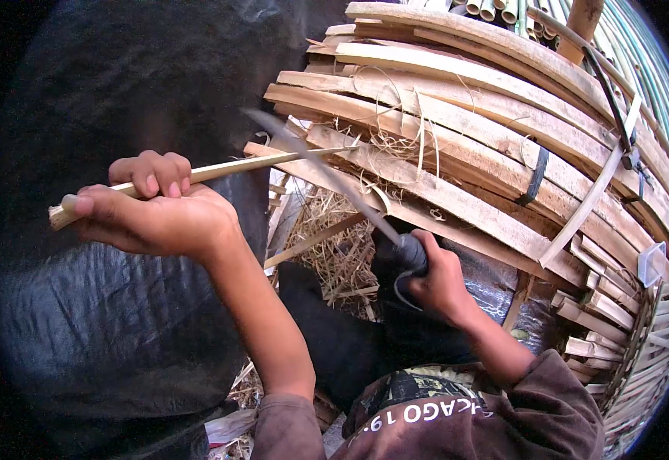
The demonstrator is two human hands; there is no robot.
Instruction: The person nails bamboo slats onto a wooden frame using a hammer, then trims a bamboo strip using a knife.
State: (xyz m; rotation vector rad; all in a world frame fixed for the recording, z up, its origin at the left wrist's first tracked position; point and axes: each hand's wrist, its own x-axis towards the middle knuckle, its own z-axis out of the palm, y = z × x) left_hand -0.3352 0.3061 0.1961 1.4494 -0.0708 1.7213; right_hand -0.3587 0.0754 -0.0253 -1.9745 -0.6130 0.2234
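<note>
My left hand [169, 203] is closed round the near end of a long, thin bamboo strip [246, 163], palm turned up. The strip reaches across to the right and crosses the blade of a knife [342, 186]. My right hand [443, 280] grips this knife by its dark, wrapped handle. The blade is long and slightly blurred, and points up and to the left. Thin curled shavings [392, 134] lie on the wooden planks just beyond the blade. Whether the blade touches the strip I cannot tell.
Stacked wooden planks [457, 146] fill the upper right. A black sheet [119, 92] covers the left. A heap of shavings [330, 253] lies below the planks. Split wood pieces [599, 310], a clear plastic container [652, 264] and a slatted bamboo basket [660, 345] are at right.
</note>
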